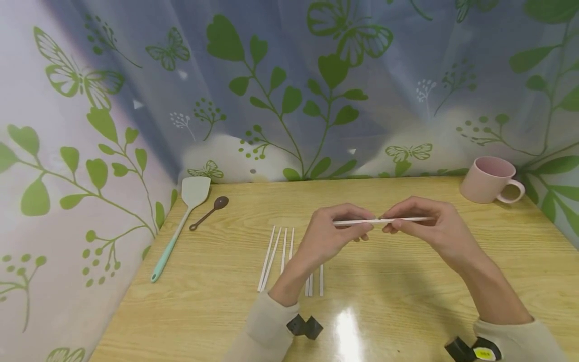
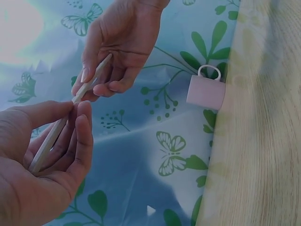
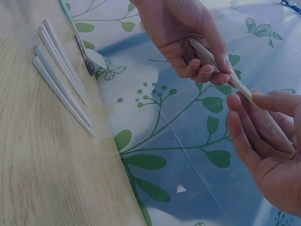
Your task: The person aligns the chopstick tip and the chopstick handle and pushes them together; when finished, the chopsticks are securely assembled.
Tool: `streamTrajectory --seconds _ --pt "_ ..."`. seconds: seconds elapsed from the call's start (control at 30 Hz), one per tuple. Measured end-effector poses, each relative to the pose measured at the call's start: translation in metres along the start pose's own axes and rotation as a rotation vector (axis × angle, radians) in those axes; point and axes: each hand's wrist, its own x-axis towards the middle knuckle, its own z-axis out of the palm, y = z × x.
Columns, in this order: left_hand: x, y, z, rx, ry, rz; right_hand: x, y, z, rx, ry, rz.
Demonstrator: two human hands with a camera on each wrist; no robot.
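A white chopstick (image 1: 355, 221) is held level above the table by both hands, one near each half. My left hand (image 1: 326, 232) pinches it between thumb and fingers, and my right hand (image 1: 436, 229) pinches it likewise from the other side. Their fingertips almost meet at the chopstick's middle. Seen from the left wrist, the stick (image 2: 51, 141) runs slantwise from one palm to the other. Several more white chopsticks (image 1: 266, 259) lie roughly side by side on the table, partly hidden beneath the left forearm; the right wrist view shows them (image 3: 61, 87) at its left.
A spatula (image 1: 176, 239) with a mint handle and a small brown spoon (image 1: 208, 213) lie at the back left. At the back right stands a pink mug (image 1: 484, 181). A leaf-patterned curtain (image 1: 280, 100) borders the wooden table (image 1: 203, 311).
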Motion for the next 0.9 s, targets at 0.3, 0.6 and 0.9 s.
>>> streamTrajectory --seconds 0.3,0.6,0.9 --pt "-0.001 0.001 0.005 -0.029 0.022 -0.002 0.0 -0.002 0.005 -0.002 0.018 0.006" --pt "-0.001 0.0 0.007 -0.029 0.042 0.007 0.0 -0.002 0.01 0.018 0.027 0.001" --pt "-0.001 -0.003 0.012 -0.047 0.061 0.043 0.0 0.0 0.011 0.024 0.032 -0.014"
